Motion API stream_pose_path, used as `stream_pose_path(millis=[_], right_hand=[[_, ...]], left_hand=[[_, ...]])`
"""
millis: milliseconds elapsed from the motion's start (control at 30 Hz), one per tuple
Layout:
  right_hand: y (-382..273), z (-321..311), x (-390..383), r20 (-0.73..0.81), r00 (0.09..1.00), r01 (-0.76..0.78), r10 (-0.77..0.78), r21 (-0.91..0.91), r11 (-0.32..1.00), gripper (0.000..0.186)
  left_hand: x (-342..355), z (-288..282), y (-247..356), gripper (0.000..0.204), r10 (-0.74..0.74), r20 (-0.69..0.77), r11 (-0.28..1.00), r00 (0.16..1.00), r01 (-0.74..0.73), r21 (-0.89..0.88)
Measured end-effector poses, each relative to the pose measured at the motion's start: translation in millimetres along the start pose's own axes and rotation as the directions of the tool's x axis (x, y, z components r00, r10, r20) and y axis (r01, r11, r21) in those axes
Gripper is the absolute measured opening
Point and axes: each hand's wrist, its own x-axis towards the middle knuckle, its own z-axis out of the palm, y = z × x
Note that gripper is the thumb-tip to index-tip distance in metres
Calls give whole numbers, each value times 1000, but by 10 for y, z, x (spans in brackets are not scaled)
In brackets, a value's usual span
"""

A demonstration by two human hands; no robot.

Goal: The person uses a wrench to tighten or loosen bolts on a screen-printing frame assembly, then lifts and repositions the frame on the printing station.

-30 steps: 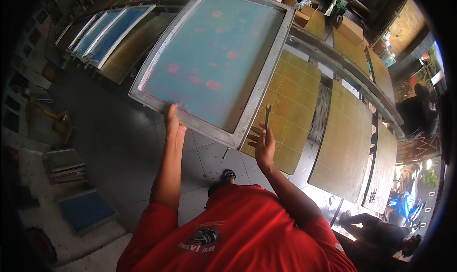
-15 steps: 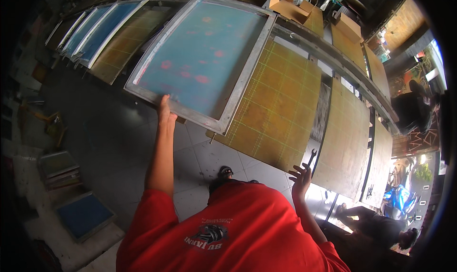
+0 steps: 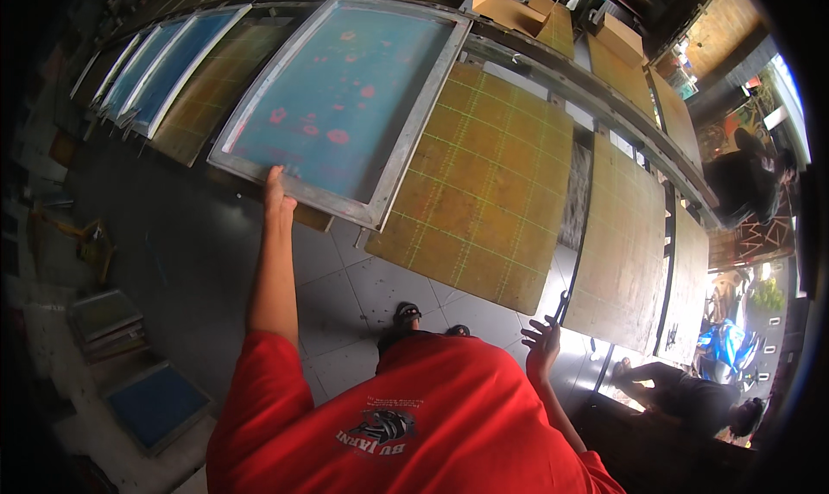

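Observation:
My left hand point(image 3: 278, 192) grips the near edge of a silk-screen frame point(image 3: 332, 204), its thumb up over the rim. The screen's metal border surrounds blue-green mesh point(image 3: 337, 79) with pinkish-red flower-like patches. It slants across the left side of a yellow-brown printing board point(image 3: 484, 183) marked with green grid lines. My right hand point(image 3: 542, 345) is near the board's front right corner, holding a small open-ended wrench point(image 3: 562, 306) that points upward. Some of its fingers are spread away from the tool.
More blue screens point(image 3: 177, 71) stand along the table at left. Paler boards point(image 3: 617, 243) continue right, beside a metal rail point(image 3: 604, 118). Cardboard boxes point(image 3: 509, 12) sit at the back. A seated person point(image 3: 691, 403) is at lower right, another person point(image 3: 747, 179) farther up. Screens point(image 3: 155, 408) lie at lower left.
The silk-screen frame has shifted left with my left hand, uncovering more of the board's left side. The view has shifted slightly. My right hand still holds the wrench.

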Motion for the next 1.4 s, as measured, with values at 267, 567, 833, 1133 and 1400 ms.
stream_pose_path(millis=[267,567,833,1133,1400], right_hand=[[107,-111,-57,-22,999,-33,34,41,999,32],[182,-102,-101,-13,999,-45,46,49,998,32],[415,-299,-137,-37,999,-28,31,64,998,30],[804,-972,-324,-188,980,-71,69,-2,997,30],[893,-1142,-432,-387,922,10,-17,-20,1000,27]], left_hand=[[219,-162,254,19,15,29,1000,999,-15,13],[385,-194,259,19,38,93,999,995,-41,25],[476,-241,484,20,43,29,998,999,-45,52],[611,-352,508,23,15,-23,995,1000,-13,99],[797,-318,434,46,120,-165,870,979,-23,492]])
